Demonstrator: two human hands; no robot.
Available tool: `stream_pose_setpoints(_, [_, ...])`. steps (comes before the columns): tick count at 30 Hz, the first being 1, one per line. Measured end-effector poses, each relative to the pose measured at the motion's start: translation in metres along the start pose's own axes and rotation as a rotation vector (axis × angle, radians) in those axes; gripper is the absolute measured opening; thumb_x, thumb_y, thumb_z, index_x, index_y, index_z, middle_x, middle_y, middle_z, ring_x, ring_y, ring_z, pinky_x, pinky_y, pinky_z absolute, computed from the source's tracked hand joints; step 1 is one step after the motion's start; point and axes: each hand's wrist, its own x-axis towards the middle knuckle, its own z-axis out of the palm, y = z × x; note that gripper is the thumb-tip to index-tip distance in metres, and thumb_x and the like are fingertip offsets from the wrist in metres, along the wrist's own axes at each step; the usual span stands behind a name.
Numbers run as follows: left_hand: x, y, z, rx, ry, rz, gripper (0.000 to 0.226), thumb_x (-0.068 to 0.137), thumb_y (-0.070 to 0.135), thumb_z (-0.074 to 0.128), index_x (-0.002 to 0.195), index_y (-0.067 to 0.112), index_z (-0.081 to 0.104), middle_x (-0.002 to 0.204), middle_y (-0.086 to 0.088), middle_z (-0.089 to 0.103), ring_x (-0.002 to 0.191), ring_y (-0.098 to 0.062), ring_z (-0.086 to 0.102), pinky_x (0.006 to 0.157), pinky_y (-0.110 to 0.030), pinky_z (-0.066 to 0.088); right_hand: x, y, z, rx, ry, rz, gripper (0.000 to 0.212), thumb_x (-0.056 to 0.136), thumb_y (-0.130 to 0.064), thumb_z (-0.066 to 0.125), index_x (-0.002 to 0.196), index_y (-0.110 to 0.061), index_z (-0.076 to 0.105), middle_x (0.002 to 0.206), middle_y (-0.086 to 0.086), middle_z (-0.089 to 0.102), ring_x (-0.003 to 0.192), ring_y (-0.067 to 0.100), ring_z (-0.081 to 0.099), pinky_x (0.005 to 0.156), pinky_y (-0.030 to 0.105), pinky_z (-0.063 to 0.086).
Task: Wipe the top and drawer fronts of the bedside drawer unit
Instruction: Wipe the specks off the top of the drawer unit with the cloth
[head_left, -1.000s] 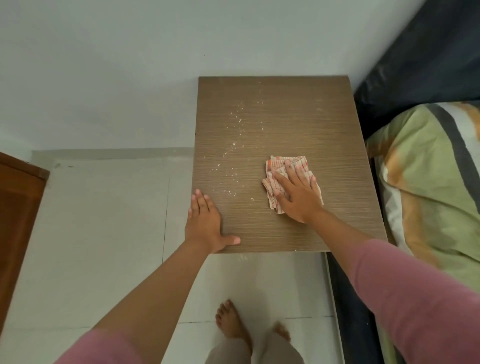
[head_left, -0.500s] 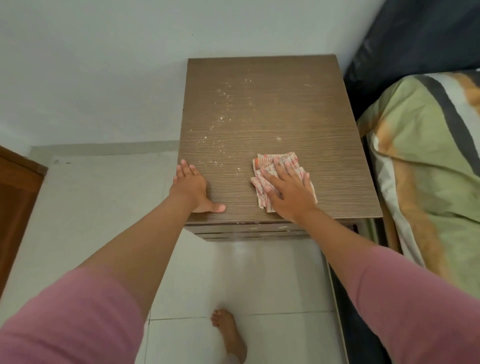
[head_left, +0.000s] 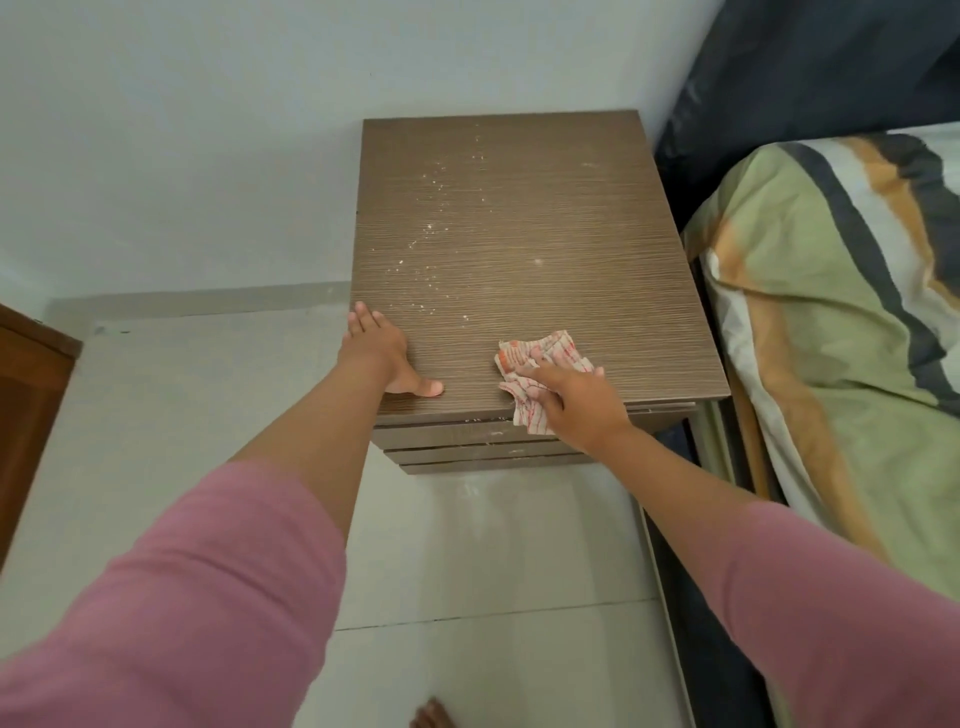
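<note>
I see the brown wooden bedside drawer unit in the middle of the frame, up against the pale wall. My right hand is at the front edge of its top, lower right of the middle. Its fingers are curled around a red and white cloth, bunching it up. Part of the cloth lies on the top, and one corner hangs down over the front edge. My left hand lies flat on the left front corner of the top, fingers straight and thumb out to the side, holding nothing. White crumbs are sprinkled over the left half of the top. Under the top edge I can see thin strips of the drawer fronts. A bed with a green, orange and dark striped blanket sits just to the right. The floor below is pale tile.
</note>
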Motion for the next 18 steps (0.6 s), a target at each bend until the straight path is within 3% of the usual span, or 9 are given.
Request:
stream_pose_setpoints(1, [-0.001, 0.0, -0.001, 0.005, -0.004, -0.001, 0.143, 0.058, 0.07, 0.07, 0.142, -0.006, -0.017, 0.151, -0.025, -0.022, 0.142, -0.036, -0.013, 0.117, -0.044, 0.005, 0.0, -0.001, -0.003, 0.003, 0.007, 0.004, 0.037, 0.098, -0.024, 0.044, 0.133, -0.035, 0.05, 0.15, -0.007, 0.037, 0.133, 0.021, 0.043, 0.111, 0.049, 0.024])
stream_pose_setpoints(2, [-0.002, 0.001, -0.001, 0.01, -0.006, -0.003, 0.143, 0.058, 0.07, 0.07, 0.142, -0.007, -0.017, 0.151, -0.026, -0.022, 0.142, -0.037, -0.013, 0.117, -0.043, 0.004, 0.0, -0.003, -0.006, -0.003, 0.014, 0.004, 0.036, 0.097, -0.023, 0.045, 0.131, -0.034, 0.053, 0.143, -0.005, 0.048, 0.114, 0.025, 0.057, 0.1, 0.04, 0.039])
stream_pose_setpoints(3, [-0.004, 0.001, -0.002, 0.012, -0.01, 0.0, 0.143, 0.059, 0.071, 0.069, 0.141, -0.007, -0.017, 0.151, -0.026, -0.022, 0.142, -0.037, -0.013, 0.116, -0.043, 0.004, -0.001, -0.005, -0.009, -0.013, 0.015, 0.008, 0.036, 0.097, -0.023, 0.046, 0.13, -0.033, 0.055, 0.128, -0.001, 0.061, 0.09, 0.025, 0.061, 0.081, 0.031, 0.044])
stream_pose_setpoints(4, [-0.005, 0.002, -0.002, 0.012, -0.017, 0.002, 0.143, 0.059, 0.071, 0.069, 0.141, -0.008, -0.017, 0.151, -0.027, -0.021, 0.142, -0.038, -0.013, 0.116, -0.043, 0.004, -0.003, -0.007, -0.011, -0.027, 0.005, 0.017, 0.035, 0.096, -0.023, 0.047, 0.129, -0.032, 0.056, 0.107, 0.002, 0.069, 0.072, 0.022, 0.055, 0.069, 0.027, 0.04])
stream_pose_setpoints(5, [-0.006, 0.002, -0.003, 0.012, -0.023, 0.002, 0.143, 0.059, 0.071, 0.069, 0.141, -0.008, -0.017, 0.15, -0.027, -0.021, 0.142, -0.038, -0.013, 0.116, -0.043, 0.004, -0.005, -0.009, -0.013, -0.043, -0.014, 0.029, 0.034, 0.096, -0.024, 0.048, 0.128, -0.03, 0.057, 0.093, 0.004, 0.07, 0.067, 0.019, 0.051, 0.065, 0.026, 0.036])
stream_pose_setpoints(9, [-0.008, 0.004, -0.008, 0.028, -0.043, -0.005, 0.141, 0.061, 0.071, 0.068, 0.14, -0.01, -0.017, 0.149, -0.031, -0.02, 0.141, -0.041, -0.012, 0.116, -0.043, 0.004, -0.011, -0.013, -0.024, -0.109, -0.157, 0.036, 0.028, 0.094, -0.024, 0.05, 0.118, -0.025, 0.065, 0.099, 0.007, 0.07, 0.078, 0.024, 0.056, 0.065, 0.027, 0.037])
stream_pose_setpoints(13, [-0.009, 0.005, -0.01, 0.028, -0.048, 0.001, 0.14, 0.062, 0.071, 0.067, 0.139, -0.011, -0.017, 0.148, -0.033, -0.02, 0.141, -0.043, -0.011, 0.116, -0.044, 0.003, -0.003, -0.031, -0.057, -0.07, -0.414, 0.066, 0.019, 0.095, -0.023, 0.052, 0.093, -0.018, 0.07, 0.086, 0.002, 0.069, 0.078, 0.018, 0.06, 0.07, 0.031, 0.046])
stream_pose_setpoints(15, [-0.009, 0.005, -0.01, 0.017, -0.046, -0.002, 0.141, 0.062, 0.07, 0.068, 0.139, -0.012, -0.017, 0.148, -0.033, -0.021, 0.141, -0.043, -0.012, 0.116, -0.044, 0.003, 0.009, -0.036, -0.072, -0.045, -0.43, 0.108, 0.02, 0.096, -0.024, 0.05, 0.102, -0.02, 0.069, 0.088, -0.002, 0.068, 0.08, 0.015, 0.061, 0.073, 0.031, 0.049])
stream_pose_setpoints(18, [-0.005, 0.003, -0.008, -0.01, -0.039, 0.021, 0.141, 0.062, 0.068, 0.07, 0.138, -0.013, -0.017, 0.147, -0.034, -0.021, 0.14, -0.044, -0.012, 0.116, -0.045, 0.002, 0.037, -0.039, -0.091, 0.03, -0.299, 0.118, 0.026, 0.097, -0.022, 0.049, 0.118, -0.019, 0.063, 0.089, -0.006, 0.063, 0.084, 0.017, 0.062, 0.062, 0.023, 0.042])
